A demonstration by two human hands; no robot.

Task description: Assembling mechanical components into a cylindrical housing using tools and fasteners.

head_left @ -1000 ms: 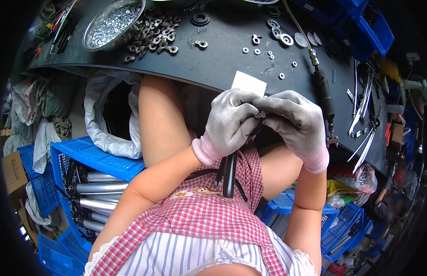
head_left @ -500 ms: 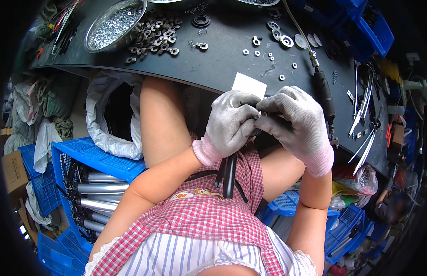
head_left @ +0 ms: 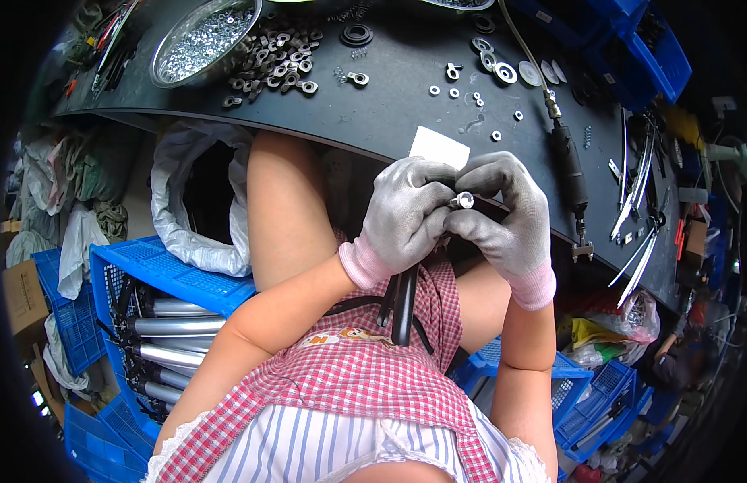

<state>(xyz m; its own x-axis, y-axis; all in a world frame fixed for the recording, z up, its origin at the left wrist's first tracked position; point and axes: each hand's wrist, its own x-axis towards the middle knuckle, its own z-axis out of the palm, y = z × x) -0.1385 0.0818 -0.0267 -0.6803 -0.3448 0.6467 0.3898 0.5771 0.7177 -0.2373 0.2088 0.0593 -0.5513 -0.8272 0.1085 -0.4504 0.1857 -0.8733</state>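
My left hand [head_left: 405, 213], in a grey-coated glove with a pink cuff, is closed over my lap. Its fingertips grip a small shiny metal fitting with a round, ring-like end [head_left: 463, 200]. Below that hand a black tube [head_left: 402, 310] hangs over the checked apron; its upper end is hidden, so I cannot tell whether it joins the fitting. My right hand [head_left: 509, 225], gloved alike, has its thumb and forefinger parted around the fitting, with a dark gap behind them. Just beyond the hands, a white card [head_left: 439, 148] lies at the table edge.
On the dark table [head_left: 381, 121] lie a metal bowl of small parts [head_left: 206, 48], a heap of metal eye fittings [head_left: 281, 64], washers [head_left: 505, 73] and a black air tool [head_left: 568, 165]. Blue crates stand both sides; the left crate [head_left: 172, 262] holds silver tubes.
My right thumb and forefinger have moved apart from a pinch, showing the fitting's round end. The right hand has shifted slightly left; the left hand has hardly moved.
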